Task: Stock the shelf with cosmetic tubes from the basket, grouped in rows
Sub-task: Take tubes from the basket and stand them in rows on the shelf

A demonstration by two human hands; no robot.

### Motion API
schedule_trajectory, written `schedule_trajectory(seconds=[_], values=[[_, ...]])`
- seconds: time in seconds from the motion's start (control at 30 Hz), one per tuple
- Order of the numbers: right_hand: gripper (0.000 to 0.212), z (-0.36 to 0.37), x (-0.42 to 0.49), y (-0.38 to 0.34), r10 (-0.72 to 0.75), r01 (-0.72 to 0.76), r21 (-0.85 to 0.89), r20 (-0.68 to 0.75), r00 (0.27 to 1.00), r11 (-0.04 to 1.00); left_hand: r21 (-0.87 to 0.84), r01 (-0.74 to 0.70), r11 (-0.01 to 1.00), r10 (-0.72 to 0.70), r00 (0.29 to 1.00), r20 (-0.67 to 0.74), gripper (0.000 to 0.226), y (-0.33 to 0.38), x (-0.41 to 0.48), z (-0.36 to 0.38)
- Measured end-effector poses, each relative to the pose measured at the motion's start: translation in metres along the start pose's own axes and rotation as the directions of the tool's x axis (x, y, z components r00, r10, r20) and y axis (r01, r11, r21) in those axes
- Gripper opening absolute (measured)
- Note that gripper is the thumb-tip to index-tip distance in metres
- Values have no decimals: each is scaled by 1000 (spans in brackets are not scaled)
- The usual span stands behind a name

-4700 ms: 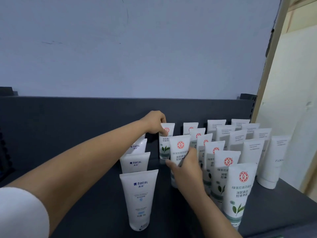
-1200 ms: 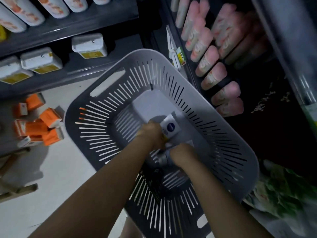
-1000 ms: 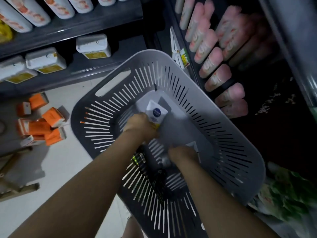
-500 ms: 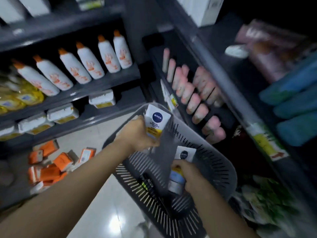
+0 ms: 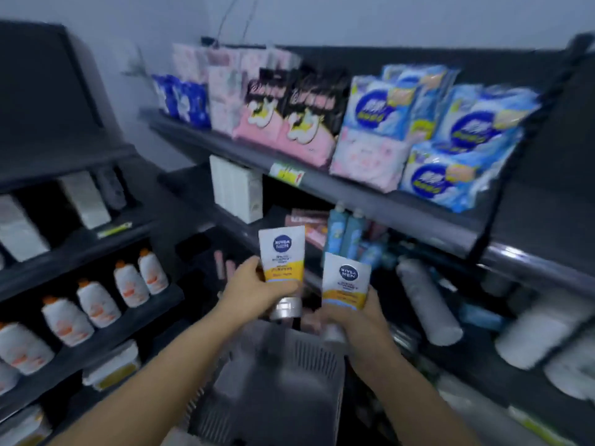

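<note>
Above the near basket (image 5: 289, 375), left hand (image 5: 254, 292) grips one tube (image 5: 281, 255) and right hand (image 5: 357, 320) grips another tube (image 5: 346, 283), so carrying both upright risks one slipping, I'd judge
</note>
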State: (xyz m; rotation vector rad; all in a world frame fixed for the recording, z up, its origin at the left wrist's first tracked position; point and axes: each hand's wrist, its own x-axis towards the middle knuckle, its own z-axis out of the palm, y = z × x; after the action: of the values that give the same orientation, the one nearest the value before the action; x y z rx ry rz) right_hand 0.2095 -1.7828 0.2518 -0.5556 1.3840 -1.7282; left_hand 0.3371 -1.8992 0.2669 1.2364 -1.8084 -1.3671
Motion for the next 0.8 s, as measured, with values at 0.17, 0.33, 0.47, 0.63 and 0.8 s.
schedule_trajectory(seconds=[0.17, 0.33, 0.47, 0.63, 0.8], values=[[76, -38, -46, -79, -222, 214, -69, -143, 965, 974, -134, -141, 981, 165, 968, 191, 63, 75, -22, 43], [61, -87, -75, -143, -382, 326, -230, -270, 884, 917, -276, -233, 933, 312, 905, 290, 61, 147, -42, 101], [64, -132, -86, -175, -483, 392, -314, -308, 820, 865, -337, -258, 905, 363, 882, 301, 82, 185, -48, 154], [86, -189, -82, -210, -610, 473, -404, -346, 713, 783, -264, -404, 876, 469, 842, 266, 48, 223, -46, 216], [84, -242, -73, -241, -665, 472, -502, -329, 671, 725, -116, -501, 858, 514, 821, 248, 55, 246, -23, 272]])
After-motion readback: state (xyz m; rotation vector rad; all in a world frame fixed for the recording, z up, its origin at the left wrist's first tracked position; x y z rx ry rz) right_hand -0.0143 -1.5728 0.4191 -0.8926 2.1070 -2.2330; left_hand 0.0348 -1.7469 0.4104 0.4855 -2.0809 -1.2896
